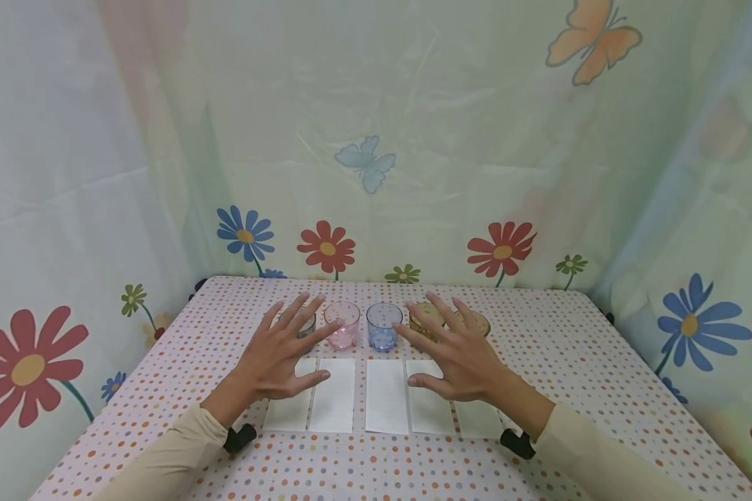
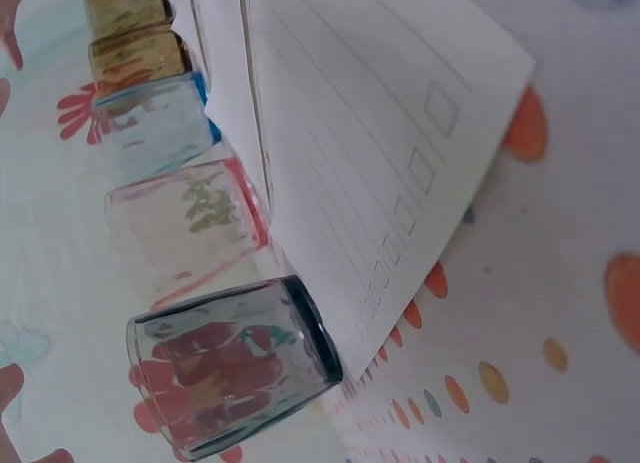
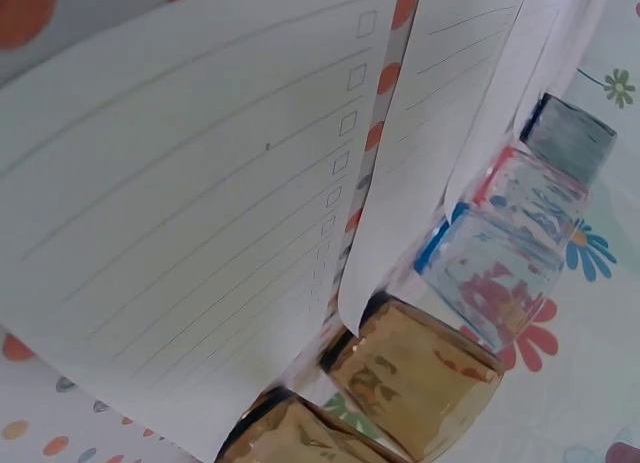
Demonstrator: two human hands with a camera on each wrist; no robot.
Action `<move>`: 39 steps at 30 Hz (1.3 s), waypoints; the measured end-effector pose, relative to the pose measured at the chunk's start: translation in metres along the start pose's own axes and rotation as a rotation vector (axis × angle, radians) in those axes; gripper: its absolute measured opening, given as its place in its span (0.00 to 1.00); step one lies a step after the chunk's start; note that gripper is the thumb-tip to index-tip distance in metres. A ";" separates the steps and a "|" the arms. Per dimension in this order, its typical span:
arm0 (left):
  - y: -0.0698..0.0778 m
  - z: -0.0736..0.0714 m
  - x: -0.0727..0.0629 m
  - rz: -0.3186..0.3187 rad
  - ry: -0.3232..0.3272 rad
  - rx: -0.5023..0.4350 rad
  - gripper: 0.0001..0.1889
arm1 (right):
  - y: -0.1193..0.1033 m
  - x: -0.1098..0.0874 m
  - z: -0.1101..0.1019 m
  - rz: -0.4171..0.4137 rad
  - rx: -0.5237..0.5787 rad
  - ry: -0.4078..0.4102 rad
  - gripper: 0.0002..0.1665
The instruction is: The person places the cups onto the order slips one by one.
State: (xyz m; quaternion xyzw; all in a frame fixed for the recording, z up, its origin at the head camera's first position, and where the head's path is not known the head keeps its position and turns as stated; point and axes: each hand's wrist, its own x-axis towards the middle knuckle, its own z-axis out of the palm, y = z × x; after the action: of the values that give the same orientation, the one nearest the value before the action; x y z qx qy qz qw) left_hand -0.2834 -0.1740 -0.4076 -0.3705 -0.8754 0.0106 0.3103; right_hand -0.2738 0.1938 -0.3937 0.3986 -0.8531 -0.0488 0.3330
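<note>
My left hand (image 1: 276,365) and right hand (image 1: 464,362) hover palms down with fingers spread, holding nothing. Ahead of them, small clear tumblers stand in a row: a grey glass (image 2: 235,368), a pink glass (image 1: 343,335), a blue glass (image 1: 384,335) and two amber ones. In the head view, the left fingers partly cover the grey glass, and the right fingers partly cover the nearer amber glass (image 3: 415,378) and the end amber glass (image 3: 300,438). Beneath the hands lie several white paper slips, among them a bare middle slip (image 1: 386,400); the wrist views show ruled lines and small checkboxes.
A dotted cloth (image 1: 601,390) covers the table. Behind it hangs a curtain (image 1: 476,139) printed with flowers and butterflies, and more of it closes both sides. Dark straps (image 1: 241,438) show at the wrists.
</note>
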 end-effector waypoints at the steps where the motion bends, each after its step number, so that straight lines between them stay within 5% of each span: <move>1: -0.001 0.000 -0.001 -0.011 -0.001 -0.006 0.44 | 0.000 0.001 0.000 0.002 0.006 0.000 0.53; 10: -0.011 0.005 -0.010 -0.126 0.003 -0.049 0.46 | -0.001 0.010 0.003 0.008 0.027 0.019 0.52; 24: -0.022 0.010 -0.013 -0.190 0.048 -0.161 0.47 | 0.001 0.033 0.005 -0.022 0.042 -0.022 0.52; 39: -0.033 0.017 -0.014 -0.287 0.007 -0.253 0.50 | -0.021 0.069 0.012 -0.036 0.080 -0.052 0.55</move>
State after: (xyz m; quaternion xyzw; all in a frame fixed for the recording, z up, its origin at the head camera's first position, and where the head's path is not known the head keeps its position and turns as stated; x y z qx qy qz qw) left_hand -0.3063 -0.2031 -0.4202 -0.2780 -0.9125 -0.1453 0.2626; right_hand -0.2995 0.1282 -0.3740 0.4255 -0.8554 -0.0309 0.2938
